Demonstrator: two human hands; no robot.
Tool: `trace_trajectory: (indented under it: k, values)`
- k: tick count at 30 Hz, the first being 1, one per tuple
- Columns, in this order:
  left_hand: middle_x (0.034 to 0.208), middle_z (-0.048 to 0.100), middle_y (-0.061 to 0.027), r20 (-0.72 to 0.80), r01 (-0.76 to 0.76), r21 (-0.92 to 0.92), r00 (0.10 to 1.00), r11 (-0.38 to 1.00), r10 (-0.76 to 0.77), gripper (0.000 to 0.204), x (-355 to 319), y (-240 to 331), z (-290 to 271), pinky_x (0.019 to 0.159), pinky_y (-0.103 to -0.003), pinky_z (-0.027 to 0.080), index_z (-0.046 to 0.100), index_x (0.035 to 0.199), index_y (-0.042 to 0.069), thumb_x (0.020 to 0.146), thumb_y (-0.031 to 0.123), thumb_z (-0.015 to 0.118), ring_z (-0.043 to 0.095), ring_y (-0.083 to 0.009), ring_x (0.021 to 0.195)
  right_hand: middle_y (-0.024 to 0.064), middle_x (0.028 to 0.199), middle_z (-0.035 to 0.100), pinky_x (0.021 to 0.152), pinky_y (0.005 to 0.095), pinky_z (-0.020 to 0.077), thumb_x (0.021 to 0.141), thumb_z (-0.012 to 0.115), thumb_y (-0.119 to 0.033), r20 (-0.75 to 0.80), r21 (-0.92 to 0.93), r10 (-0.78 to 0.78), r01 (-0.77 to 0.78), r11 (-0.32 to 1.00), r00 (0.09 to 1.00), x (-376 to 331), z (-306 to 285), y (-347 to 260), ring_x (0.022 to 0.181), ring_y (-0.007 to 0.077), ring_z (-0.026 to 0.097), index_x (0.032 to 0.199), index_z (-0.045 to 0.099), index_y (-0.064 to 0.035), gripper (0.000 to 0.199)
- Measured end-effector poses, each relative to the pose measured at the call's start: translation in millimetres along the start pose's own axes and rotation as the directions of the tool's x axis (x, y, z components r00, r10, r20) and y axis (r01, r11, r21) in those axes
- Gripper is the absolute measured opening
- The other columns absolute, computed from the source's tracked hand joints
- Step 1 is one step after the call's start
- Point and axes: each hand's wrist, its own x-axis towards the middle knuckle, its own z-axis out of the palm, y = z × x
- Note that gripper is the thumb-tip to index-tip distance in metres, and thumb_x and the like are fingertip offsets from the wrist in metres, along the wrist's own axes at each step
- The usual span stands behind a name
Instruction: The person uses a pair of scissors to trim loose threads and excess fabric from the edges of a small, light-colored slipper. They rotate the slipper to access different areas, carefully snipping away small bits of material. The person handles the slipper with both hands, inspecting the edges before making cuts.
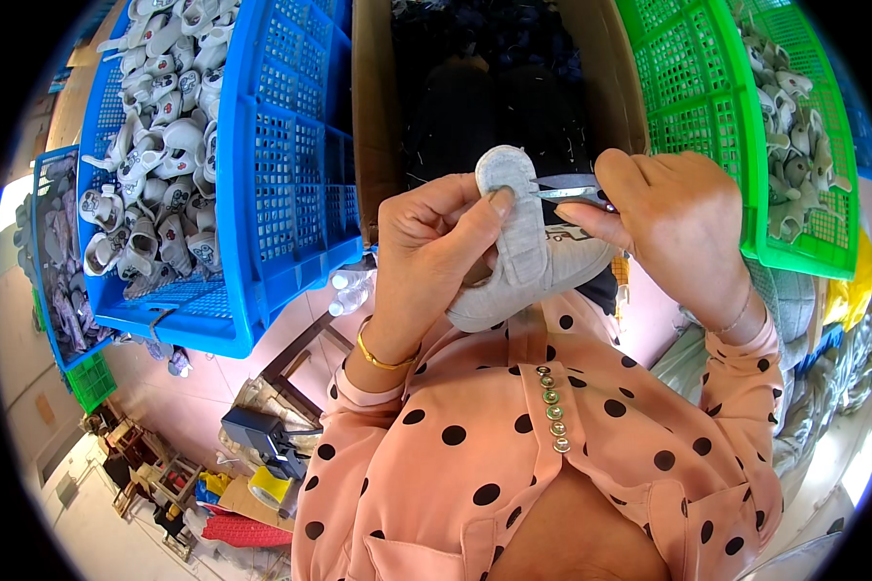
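Observation:
A small light-grey baby shoe (569, 274) with a fabric strap is pinched in my left hand (421, 237), the thumb pressing on the raised strap. The strap's rounded end points away from me. Thread snips (567, 186) with metal blades sit in the closed fingers of my right hand (683, 213). Their blades reach left to the edge of the strap; whether they touch it I cannot tell. Part of the shoe's opening is hidden behind my left fingers.
A cardboard box (376, 116) with dark contents stands ahead. On the left, a blue plastic crate (286, 184) holds many pale baby shoes (170, 155). To the right, a green crate (702, 107) contains more pale shoes (790, 126). A clear plastic bottle (349, 292) lies below the blue crate.

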Motion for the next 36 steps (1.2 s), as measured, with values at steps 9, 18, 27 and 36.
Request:
trace_trajectory:
  k: [9,18,27,36]
  values:
    - [0.069,0.065,0.0010,-0.036,-0.076,0.044,0.996,0.996,0.078,0.017,0,-5,2,0.047,-0.014,0.036,0.073,0.102,-0.002,0.089,0.008,0.068,0.050,0.0009,0.053,-0.0003,0.054,0.044,0.045,0.0295,0.0395,0.074,0.073,-0.040,0.042,-0.050,0.013,-0.011,0.999,0.999,3,-7,-7,0.049,0.0162,0.052,0.068,0.047,-0.0137,0.037]
    - [0.070,0.066,0.0008,-0.018,-0.046,0.002,0.999,0.999,0.046,0.016,-2,-1,0,0.046,-0.015,0.036,0.073,0.101,-0.002,0.090,0.008,0.067,0.049,0.0009,0.053,0.0013,0.055,0.044,0.044,0.0305,0.0383,0.077,0.072,-0.041,-0.005,0.172,0.051,-0.049,0.984,0.999,-2,1,3,0.048,0.0174,0.052,0.068,0.047,-0.0128,0.039]
    - [0.070,0.067,-0.0006,-0.002,-0.055,-0.002,0.999,0.999,0.055,0.016,-1,-2,-1,0.046,-0.015,0.037,0.073,0.100,-0.002,0.090,0.010,0.067,0.051,0.0003,0.052,-0.0008,0.055,0.040,0.046,0.0292,0.0365,0.073,0.073,-0.041,-0.055,-0.023,-0.037,0.036,0.999,0.998,3,-4,3,0.049,0.0147,0.049,0.068,0.047,-0.0140,0.038]
    - [0.066,0.064,0.0012,0.011,-0.050,0.002,0.999,0.999,0.050,0.016,-2,-1,1,0.045,-0.014,0.035,0.072,0.101,-0.002,0.090,0.008,0.067,0.049,0.0010,0.052,-0.0012,0.055,0.039,0.046,0.0292,0.0364,0.073,0.071,-0.042,-0.015,-0.058,-0.037,0.036,0.998,0.999,2,-6,1,0.049,0.0143,0.048,0.069,0.046,-0.0144,0.038]
